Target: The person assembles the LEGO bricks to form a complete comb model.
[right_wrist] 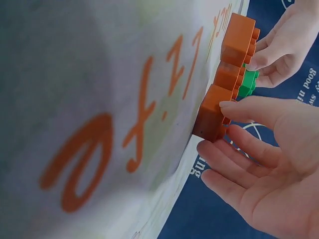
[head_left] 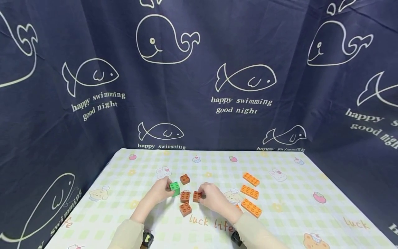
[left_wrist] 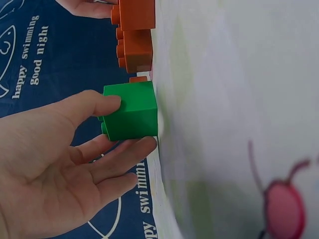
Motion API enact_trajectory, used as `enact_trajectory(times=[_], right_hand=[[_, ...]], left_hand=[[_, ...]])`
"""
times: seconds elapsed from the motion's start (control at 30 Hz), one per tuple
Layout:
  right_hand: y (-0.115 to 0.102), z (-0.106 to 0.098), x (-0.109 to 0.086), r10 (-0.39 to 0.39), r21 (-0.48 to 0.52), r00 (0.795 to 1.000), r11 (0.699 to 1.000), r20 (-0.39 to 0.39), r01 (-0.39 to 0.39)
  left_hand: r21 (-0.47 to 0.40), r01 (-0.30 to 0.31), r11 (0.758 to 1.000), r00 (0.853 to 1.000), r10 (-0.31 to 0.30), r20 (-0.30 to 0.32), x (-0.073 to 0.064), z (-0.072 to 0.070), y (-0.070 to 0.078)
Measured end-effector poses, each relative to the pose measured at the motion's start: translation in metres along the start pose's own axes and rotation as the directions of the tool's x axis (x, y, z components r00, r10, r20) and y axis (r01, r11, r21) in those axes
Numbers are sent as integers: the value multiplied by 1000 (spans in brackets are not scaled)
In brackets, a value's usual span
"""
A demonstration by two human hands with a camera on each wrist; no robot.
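In the head view my left hand point(head_left: 160, 191) pinches a green toy building brick point(head_left: 174, 188) with studs on top. The left wrist view has the thumb on one side of the green brick point(left_wrist: 132, 112) and fingers at its other side. To the right, my right hand point(head_left: 214, 196) holds a brown brick point(head_left: 196, 196) between thumb and fingers. The right wrist view shows that brown brick point(right_wrist: 212, 113) low at the cloth. Between the hands lie a middle brown brick point(head_left: 185, 196), a nearer one point(head_left: 185, 209) and a farther one point(head_left: 185, 178).
Right of the right hand, three long orange bricks lie in a column, the middle one point(head_left: 249, 191) among them. Another orange piece point(head_left: 238, 206) is mostly hidden by the right forearm. A checked cloth point(head_left: 311, 193) covers the table; dark blue curtains point(head_left: 199, 79) surround its back and sides.
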State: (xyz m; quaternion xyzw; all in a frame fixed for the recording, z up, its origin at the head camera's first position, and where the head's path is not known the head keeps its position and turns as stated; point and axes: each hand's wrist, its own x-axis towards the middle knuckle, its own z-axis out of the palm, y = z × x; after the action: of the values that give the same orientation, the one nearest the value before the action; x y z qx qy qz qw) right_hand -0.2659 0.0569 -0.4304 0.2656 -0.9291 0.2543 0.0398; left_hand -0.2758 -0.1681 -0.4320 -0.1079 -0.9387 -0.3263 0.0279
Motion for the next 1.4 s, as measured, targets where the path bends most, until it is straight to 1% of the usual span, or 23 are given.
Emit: enact_trajectory(times=[0.13, 0.33, 0.4, 0.5, 0.7, 0.73, 0.9, 1.07, 1.23, 1.4], right_hand=[[0, 0, 0, -2, -12, 1000, 1000, 21, 3], [-1, 0, 0, -27, -41, 999, 999, 35, 29], [0, 0, 0, -27, -33, 999, 999, 37, 28], [0, 1, 0, -16, -7, 999, 1000, 38, 16], [2, 0, 0, -8, 28, 999, 1000, 43, 7], [2, 0, 0, -5, 32, 999, 999, 41, 4], [3, -1, 0, 3, 38, 1000, 999, 22, -4], [3, -2, -4, 7, 57, 1000, 998, 10, -8], [8, -7, -5, 27, 80, 1000, 996, -7, -26], [14, -15, -5, 29, 105, 999, 994, -39, -25]], left_hand=[[4, -21, 1000, 1000, 21, -2, 0, 0, 1], [-17, -42, 999, 999, 42, 5, 0, 1, 1], [-22, -41, 999, 999, 41, 10, 1, 1, 0], [-12, -59, 998, 998, 59, 4, 1, 0, -1], [-20, -51, 999, 999, 50, -21, 1, 0, -1], [-26, -44, 999, 999, 44, -27, 1, 0, -1], [-38, -48, 998, 998, 47, -42, 1, 0, -1], [-43, -50, 998, 998, 49, -38, -1, 1, 0], [-73, -38, 997, 999, 36, -30, 1, 1, -2], [-93, -40, 995, 998, 35, -58, 4, 1, -2]])
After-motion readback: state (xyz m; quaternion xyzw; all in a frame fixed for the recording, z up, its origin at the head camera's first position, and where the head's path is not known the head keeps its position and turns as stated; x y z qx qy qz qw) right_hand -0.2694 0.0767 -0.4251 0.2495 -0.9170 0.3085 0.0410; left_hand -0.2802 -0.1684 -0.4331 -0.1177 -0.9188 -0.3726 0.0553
